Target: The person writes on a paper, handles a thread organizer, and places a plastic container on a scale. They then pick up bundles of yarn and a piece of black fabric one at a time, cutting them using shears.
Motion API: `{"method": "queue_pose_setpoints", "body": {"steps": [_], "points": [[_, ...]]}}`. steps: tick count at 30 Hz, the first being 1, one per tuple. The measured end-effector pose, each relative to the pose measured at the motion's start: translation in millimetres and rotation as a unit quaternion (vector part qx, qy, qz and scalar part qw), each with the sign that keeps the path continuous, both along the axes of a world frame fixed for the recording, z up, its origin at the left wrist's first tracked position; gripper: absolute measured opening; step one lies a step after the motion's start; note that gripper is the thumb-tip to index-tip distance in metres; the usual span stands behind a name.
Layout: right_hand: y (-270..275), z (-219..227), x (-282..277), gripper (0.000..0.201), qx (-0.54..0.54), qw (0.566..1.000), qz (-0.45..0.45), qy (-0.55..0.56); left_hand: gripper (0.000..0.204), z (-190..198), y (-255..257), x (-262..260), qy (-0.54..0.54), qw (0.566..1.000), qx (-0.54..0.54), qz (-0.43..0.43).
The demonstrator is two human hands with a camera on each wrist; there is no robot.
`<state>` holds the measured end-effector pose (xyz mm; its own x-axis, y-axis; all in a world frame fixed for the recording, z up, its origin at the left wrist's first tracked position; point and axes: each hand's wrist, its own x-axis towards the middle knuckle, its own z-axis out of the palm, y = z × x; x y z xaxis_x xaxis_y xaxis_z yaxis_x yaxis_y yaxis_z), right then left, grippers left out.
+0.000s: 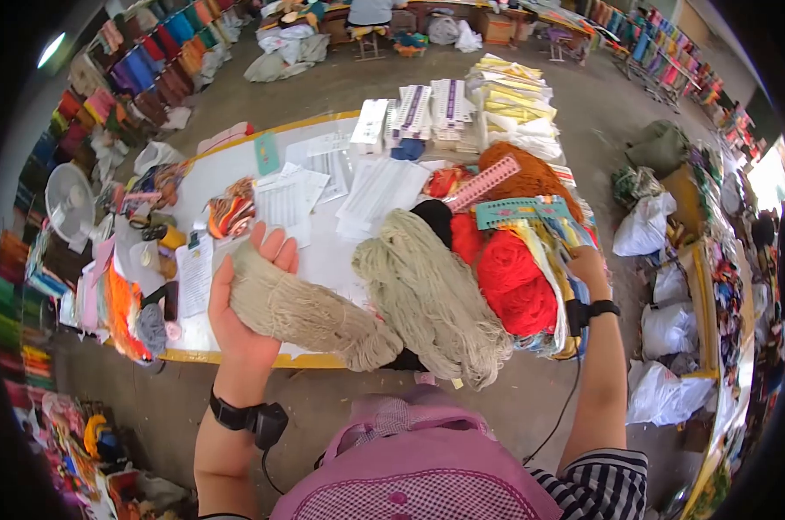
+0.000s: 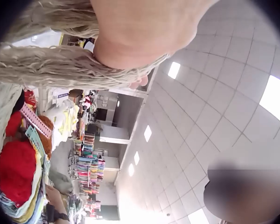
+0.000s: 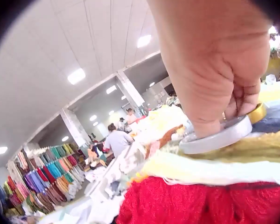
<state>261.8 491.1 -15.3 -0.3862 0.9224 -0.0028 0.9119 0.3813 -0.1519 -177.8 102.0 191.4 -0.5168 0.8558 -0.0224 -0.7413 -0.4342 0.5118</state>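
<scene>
In the head view, my left hand [image 1: 252, 325] holds a beige yarn skein [image 1: 301, 308], with the thumb on one side and the fingers behind it. Its lower end hangs over the table's front edge, beside a larger pale grey-green skein [image 1: 431, 295]. The left wrist view has the beige strands [image 2: 51, 67] passing by the palm. My right hand [image 1: 590, 267] is at the right side of the yarn pile, next to a red yarn bundle [image 1: 518, 282]. Seen from the right wrist, its fingers curl at a silvery ring-shaped thing [image 3: 219, 136] with a gold edge beside it; I cannot tell what it is.
A teal punched card [image 1: 522, 211] and a pink punched strip [image 1: 483, 184] lie over the pile, near brown yarn [image 1: 531, 178]. Printed sheets [image 1: 379, 195] cover the table's middle. Card stacks [image 1: 449, 108] stand at the back. White bags [image 1: 670, 329] sit to the right.
</scene>
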Motion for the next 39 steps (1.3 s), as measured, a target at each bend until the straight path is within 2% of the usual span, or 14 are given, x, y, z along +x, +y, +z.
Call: {"method": "queue_pose_setpoints", "body": {"steps": [5,9,11,14,16,18,23,25,26,28,32,36,38,39], "points": [[-7,35,20,0.035,-0.007,0.998,-0.022,-0.052,0.055,4,-13,-5,0.023,0.998,-0.011,0.05],[-64,85,4,0.061,0.074,0.974,-0.16,0.142,0.055,1,-30,-18,0.0,0.999,0.016,0.049],[-101,108,-23,0.046,0.103,0.958,-0.146,0.224,0.055,2,-37,-21,0.025,0.999,0.015,0.043],[-170,115,-76,0.042,0.071,0.944,0.008,0.321,0.059,8,-39,-23,0.158,0.986,-0.02,0.05],[-232,132,-123,0.049,-0.204,0.877,-0.017,0.435,0.061,13,-39,-25,0.261,0.959,-0.106,0.029],[-280,125,-162,0.06,-0.291,0.773,0.168,0.537,0.063,2,-35,-39,0.385,0.91,-0.146,0.046],[-361,116,-216,0.076,-0.512,0.654,0.279,0.483,0.064,10,-42,-41,0.596,0.761,-0.248,0.07],[-378,129,-224,0.094,-0.723,0.472,0.292,0.412,0.064,10,-43,-39,0.612,0.747,-0.243,0.085],[-386,133,-229,0.094,-0.719,0.474,0.293,0.415,0.064,11,-43,-39,0.627,0.733,-0.242,0.104],[-400,138,-238,0.11,-0.786,0.377,0.294,0.392,0.063,6,-40,-41,0.646,0.708,-0.264,0.109],[-411,134,-263,0.114,-0.798,0.318,0.317,0.402,0.062,2,-47,-39,0.69,0.664,-0.251,0.139],[-405,135,-288,0.113,-0.761,0.363,0.293,0.451,0.057,-7,-70,-17,0.641,0.726,-0.187,0.166],[-404,143,-290,0.107,-0.741,0.383,0.293,0.467,0.054,-26,-83,-15,0.423,0.9,-0.1,0.003],[-403,145,-289,0.104,-0.707,0.43,0.306,0.47,0.054,-27,-89,-13,0.423,0.901,-0.097,0.005]]}}
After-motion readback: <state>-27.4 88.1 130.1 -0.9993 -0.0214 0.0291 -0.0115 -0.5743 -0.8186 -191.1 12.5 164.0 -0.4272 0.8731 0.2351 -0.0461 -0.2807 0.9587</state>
